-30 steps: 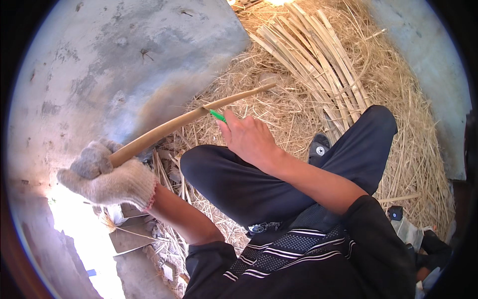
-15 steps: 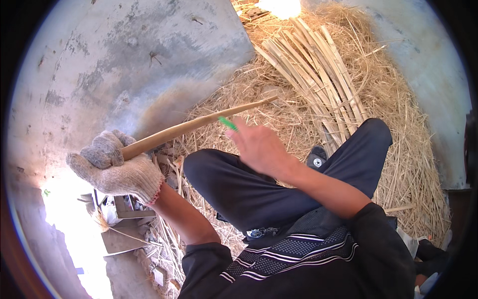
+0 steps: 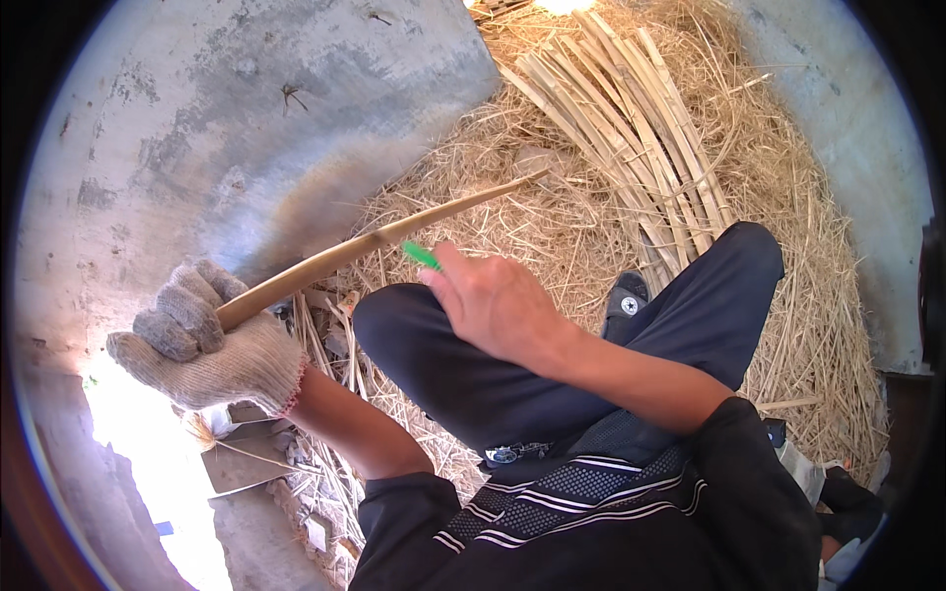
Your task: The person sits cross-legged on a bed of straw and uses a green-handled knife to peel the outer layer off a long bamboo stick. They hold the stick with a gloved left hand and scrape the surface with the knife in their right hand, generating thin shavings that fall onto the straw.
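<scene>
My left hand [image 3: 217, 350], in a grey-white knit glove, is closed around the thick end of a long tan bamboo strip [image 3: 370, 242]. The strip slants up to the right, and its thin far tip hangs over the straw. Bare and closed, my right hand [image 3: 505, 307] grips a small tool with a bright green handle [image 3: 421, 255]. That handle pokes out near the strip's middle, just below it. Any blade is hidden, and I cannot tell whether the tool touches the strip.
A bundle of long split strips [image 3: 655, 133] lies on the shavings [image 3: 788, 236] at the far right. My bent legs [image 3: 434, 364] are under my hands. Pale walls [image 3: 217, 128] stand left and right, with a dark board [image 3: 241, 463] at lower left.
My right hand has moved left and slightly down along the strip with the green-handled tool. My left hand and the strip's thick end have shifted slightly left and down.
</scene>
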Tool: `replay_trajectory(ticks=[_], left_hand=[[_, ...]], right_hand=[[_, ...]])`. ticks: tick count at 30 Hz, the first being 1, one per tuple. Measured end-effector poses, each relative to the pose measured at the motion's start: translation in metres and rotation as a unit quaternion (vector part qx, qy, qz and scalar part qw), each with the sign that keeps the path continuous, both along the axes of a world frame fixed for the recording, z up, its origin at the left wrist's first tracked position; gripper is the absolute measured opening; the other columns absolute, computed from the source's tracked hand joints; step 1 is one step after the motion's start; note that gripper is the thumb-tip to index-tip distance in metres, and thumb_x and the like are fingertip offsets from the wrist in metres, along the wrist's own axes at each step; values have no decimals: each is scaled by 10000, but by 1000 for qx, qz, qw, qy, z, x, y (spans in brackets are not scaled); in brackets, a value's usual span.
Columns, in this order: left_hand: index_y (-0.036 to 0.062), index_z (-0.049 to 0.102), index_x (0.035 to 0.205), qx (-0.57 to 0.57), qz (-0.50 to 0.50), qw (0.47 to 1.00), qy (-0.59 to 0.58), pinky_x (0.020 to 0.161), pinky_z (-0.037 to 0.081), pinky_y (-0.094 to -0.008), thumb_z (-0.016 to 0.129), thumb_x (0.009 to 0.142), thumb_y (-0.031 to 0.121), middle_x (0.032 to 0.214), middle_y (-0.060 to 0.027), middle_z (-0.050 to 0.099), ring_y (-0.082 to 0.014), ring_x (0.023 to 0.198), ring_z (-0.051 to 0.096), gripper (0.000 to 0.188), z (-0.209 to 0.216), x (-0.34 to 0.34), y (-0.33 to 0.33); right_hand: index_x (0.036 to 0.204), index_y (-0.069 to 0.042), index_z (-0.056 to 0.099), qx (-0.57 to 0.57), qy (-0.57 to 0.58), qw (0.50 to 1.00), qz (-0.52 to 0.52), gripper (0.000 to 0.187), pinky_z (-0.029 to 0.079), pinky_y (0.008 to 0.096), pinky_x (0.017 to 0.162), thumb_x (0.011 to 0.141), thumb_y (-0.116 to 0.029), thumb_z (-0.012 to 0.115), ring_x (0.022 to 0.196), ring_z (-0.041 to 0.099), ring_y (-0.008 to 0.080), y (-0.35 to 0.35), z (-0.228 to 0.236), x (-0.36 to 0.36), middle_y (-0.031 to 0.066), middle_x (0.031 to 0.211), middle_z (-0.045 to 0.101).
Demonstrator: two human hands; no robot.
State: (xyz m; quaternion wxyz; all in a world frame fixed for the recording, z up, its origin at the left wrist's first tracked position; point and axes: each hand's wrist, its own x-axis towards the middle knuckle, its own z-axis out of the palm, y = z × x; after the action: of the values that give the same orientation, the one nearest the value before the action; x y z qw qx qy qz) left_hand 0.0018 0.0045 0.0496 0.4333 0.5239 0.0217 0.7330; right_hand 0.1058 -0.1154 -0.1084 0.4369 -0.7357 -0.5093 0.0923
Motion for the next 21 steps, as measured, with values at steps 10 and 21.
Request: replay_trajectory(ticks=[10,21], left_hand=[[229,263,527,-33,70,997,-12,394,166,-235,384,1028,309,443,86,214,-52,391,176,521,2,2,-4],[235,249,522,-33,85,996,-1,379,167,-218,370,1031,300,440,88,208,-49,374,167,527,-2,8,1]], right_hand=[[1056,14,566,-46,19,999,11,245,538,451,531,986,-193,458,605,654,366,10,23,2,225,683,622],[1010,46,617,-214,48,973,-79,366,555,479,703,1001,-279,450,763,676,413,14,-65,40,243,799,656]])
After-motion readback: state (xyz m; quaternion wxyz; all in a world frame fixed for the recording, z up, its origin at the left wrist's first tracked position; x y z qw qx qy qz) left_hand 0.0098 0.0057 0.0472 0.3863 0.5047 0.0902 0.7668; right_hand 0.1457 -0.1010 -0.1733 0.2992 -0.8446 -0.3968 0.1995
